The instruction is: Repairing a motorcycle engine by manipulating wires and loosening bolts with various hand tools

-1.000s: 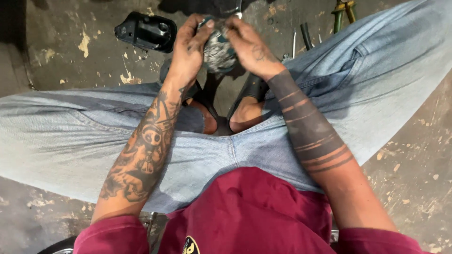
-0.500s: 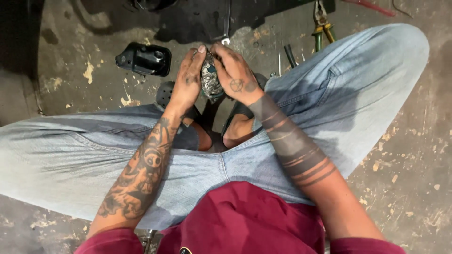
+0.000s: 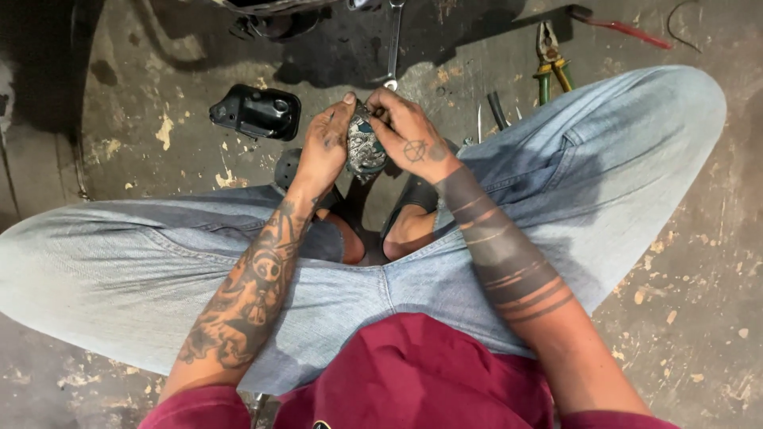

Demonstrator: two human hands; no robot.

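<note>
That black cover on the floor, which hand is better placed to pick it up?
Probably the left hand: the black cover lies on its side, closer to it. The right hand sits farther away. Both hands grip the small metal part.

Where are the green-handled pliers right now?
In the head view, the green-handled pliers lie on the concrete floor at upper right, just beyond the person's right knee.

Support surface: stained, chipped concrete floor [image 3: 699,262]; lying directly on it: a black moulded cover [image 3: 256,112] at upper left; a wrench [image 3: 393,44] at top centre; green-and-yellow-handled pliers [image 3: 550,57] at upper right; a red-handled tool [image 3: 616,26] beyond the pliers.
</note>
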